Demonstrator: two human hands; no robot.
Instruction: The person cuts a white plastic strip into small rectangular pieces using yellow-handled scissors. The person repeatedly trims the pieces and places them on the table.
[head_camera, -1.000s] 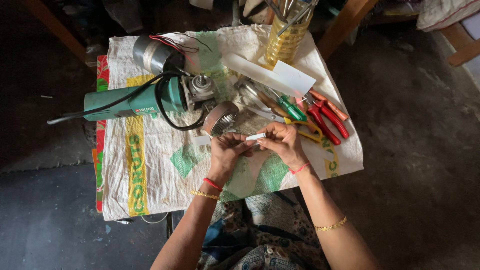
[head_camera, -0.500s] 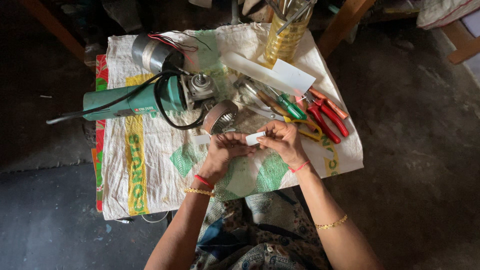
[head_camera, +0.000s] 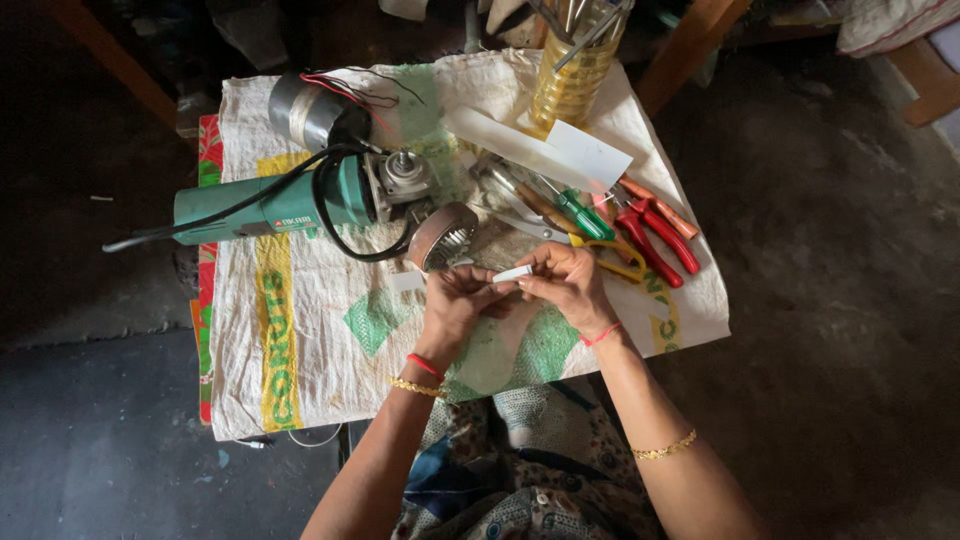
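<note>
Both my hands meet over the middle of a small table covered with a white woven sack (head_camera: 300, 340). My left hand (head_camera: 455, 305) and my right hand (head_camera: 565, 285) pinch a small white strip (head_camera: 512, 273) between their fingertips, one at each end. Just beyond the left hand lies a round brown-rimmed metal part (head_camera: 442, 236). A green angle grinder (head_camera: 290, 205) with a black cord lies to the left of it.
A grey motor (head_camera: 305, 112) with red wires sits at the back left. Red-handled pliers (head_camera: 655, 235), a green screwdriver (head_camera: 583, 214) and yellow-handled scissors (head_camera: 625, 262) lie right of my hands. A yellow jar (head_camera: 572, 80) of tools and a white card (head_camera: 545, 150) stand behind. Dark floor surrounds the table.
My hands have stayed together over the sack, with the fingers shifting slightly on the white strip. Nothing else on the table has moved.
</note>
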